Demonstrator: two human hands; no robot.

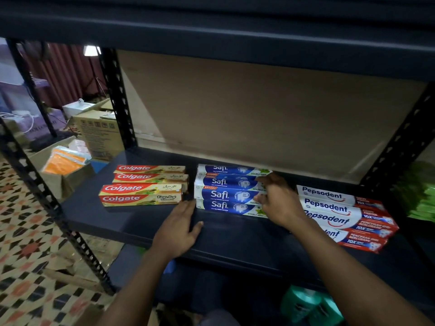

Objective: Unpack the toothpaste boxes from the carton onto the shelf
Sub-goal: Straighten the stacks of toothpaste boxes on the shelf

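On the dark shelf (131,217) lie three groups of toothpaste boxes. Red and gold Colgate boxes (143,192) are on the left, blue Safi boxes (226,191) in the middle, white and red Pepsodent boxes (341,215) on the right. My left hand (181,225) lies flat on the shelf with straight fingers, its fingertips at the left end of the front Safi box. My right hand (277,201) is at the right ends of the Safi boxes, fingers curled against them. No carton for the toothpaste shows within reach.
A brown board (259,109) backs the shelf. Black perforated posts (115,95) frame it. Cartons (98,132) and an open box of orange packets (63,161) stand on the patterned floor at left. Green packs (421,194) lie at far right, teal bottles (308,304) below.
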